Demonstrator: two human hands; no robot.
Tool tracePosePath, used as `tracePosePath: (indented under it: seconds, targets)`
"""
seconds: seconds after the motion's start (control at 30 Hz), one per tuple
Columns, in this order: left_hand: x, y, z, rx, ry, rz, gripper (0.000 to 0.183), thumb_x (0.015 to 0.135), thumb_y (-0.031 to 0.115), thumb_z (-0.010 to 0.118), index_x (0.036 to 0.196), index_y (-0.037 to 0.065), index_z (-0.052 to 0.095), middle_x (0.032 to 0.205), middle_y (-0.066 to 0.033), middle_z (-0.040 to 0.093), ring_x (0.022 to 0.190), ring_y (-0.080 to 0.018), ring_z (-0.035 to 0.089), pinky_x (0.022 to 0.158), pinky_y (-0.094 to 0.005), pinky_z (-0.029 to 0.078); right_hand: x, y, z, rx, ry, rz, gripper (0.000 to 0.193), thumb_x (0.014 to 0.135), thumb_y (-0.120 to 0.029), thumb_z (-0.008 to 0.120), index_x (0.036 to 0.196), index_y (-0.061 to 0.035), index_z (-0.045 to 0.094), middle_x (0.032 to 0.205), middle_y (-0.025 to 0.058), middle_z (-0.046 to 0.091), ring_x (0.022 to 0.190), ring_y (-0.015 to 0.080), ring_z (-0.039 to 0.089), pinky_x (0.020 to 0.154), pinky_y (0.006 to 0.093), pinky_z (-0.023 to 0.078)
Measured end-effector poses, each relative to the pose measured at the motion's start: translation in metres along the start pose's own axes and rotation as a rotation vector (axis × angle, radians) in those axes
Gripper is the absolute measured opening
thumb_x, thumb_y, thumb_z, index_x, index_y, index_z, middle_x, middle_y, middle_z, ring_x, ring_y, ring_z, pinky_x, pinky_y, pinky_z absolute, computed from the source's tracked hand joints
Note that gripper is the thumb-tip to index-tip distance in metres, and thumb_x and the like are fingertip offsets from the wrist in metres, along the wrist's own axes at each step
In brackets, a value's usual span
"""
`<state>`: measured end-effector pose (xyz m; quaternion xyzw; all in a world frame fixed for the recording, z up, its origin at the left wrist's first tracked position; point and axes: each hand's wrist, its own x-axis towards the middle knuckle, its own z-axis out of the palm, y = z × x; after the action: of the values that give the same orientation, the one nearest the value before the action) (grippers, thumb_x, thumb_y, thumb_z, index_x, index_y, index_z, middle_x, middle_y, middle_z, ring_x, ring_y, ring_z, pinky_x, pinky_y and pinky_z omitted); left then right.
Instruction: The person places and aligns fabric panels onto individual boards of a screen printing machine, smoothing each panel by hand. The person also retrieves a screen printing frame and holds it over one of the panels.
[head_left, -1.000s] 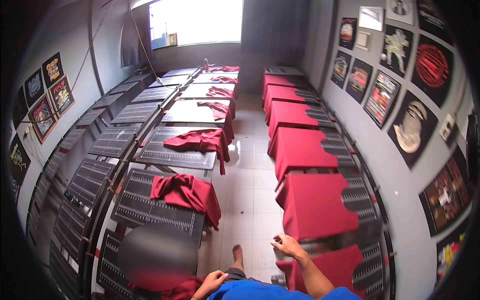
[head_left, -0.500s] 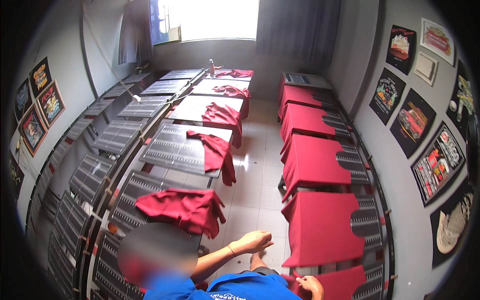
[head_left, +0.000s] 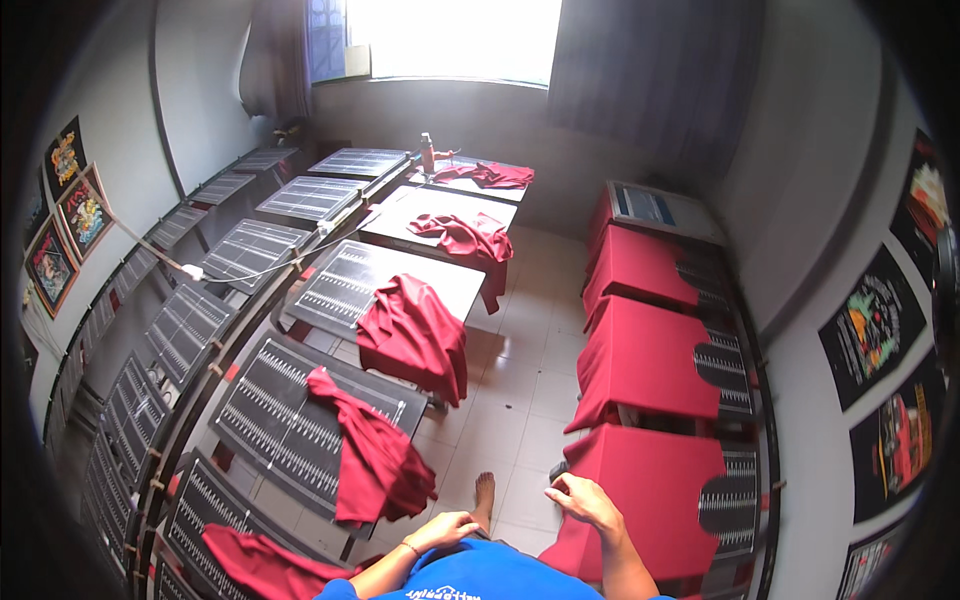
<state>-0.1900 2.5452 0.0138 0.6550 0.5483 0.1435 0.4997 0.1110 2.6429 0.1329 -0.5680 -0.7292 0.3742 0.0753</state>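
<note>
My left hand point(head_left: 447, 528) hangs low in front of my blue shirt, its fingers loosely bent and nothing visible in them. My right hand point(head_left: 588, 500) is over the aisle-side edge of a red cloth panel point(head_left: 640, 500), fingers partly curled; no object shows in it, and I cannot tell whether it touches the cloth. That panel lies flat over a black platen point(head_left: 730, 505) with white ruler marks and a rounded cutout at its right side. Across the aisle, a crumpled red cloth point(head_left: 375, 460) hangs off another marked black platen point(head_left: 275, 410).
More red panels point(head_left: 650, 358) cover platens along the right row. Bunched red cloths point(head_left: 415, 330) lie on the left row. A bottle point(head_left: 428, 153) stands at the far end. A tiled aisle point(head_left: 525, 385) runs between the rows; a cable point(head_left: 265, 272) crosses the left platens.
The view has advanced along the aisle, and the platens look nearer. My right hand has risen from a low red panel to beside another one. My left hand has dropped nearer my shirt.
</note>
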Motion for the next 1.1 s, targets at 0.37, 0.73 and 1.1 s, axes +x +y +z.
tracePosePath:
  seconds: [0.37,0.73,1.1]
  targets:
    - [0.467,0.103,-0.229,0.024,0.011,0.221,0.041,0.099,0.038,0.057,0.111,-0.001,0.064,0.104,-0.0219,0.07,0.099,-0.0364,0.067,0.086,-0.0434,0.052,0.251,0.131,-0.101,0.048,-0.199,0.496,0.048,0.09,-0.049,0.065,0.111,-0.0059,0.071,0.103,0.0192,0.072,0.092,0.0324,0.07,0.086,0.0395,0.054]
    - [0.803,0.123,-0.414,-0.557,0.255,0.035,0.029,0.098,0.027,0.06,0.106,0.0,0.065,0.094,-0.0101,0.07,0.082,-0.015,0.067,0.076,-0.0303,0.055,0.675,0.148,-0.344,0.099,0.003,0.102,0.041,0.091,-0.038,0.065,0.107,-0.0003,0.066,0.097,0.0203,0.072,0.094,0.0329,0.07,0.081,0.0409,0.054]
    - [1.053,0.034,-0.683,-0.307,1.22,-0.239,0.039,0.093,0.028,0.063,0.117,-0.003,0.06,0.096,-0.0191,0.068,0.094,-0.031,0.065,0.083,-0.039,0.052,1.069,0.022,-0.473,-0.069,-0.355,-0.378,0.049,0.094,-0.042,0.062,0.12,0.0004,0.062,0.112,0.0188,0.07,0.105,0.0325,0.067,0.091,0.0398,0.052]
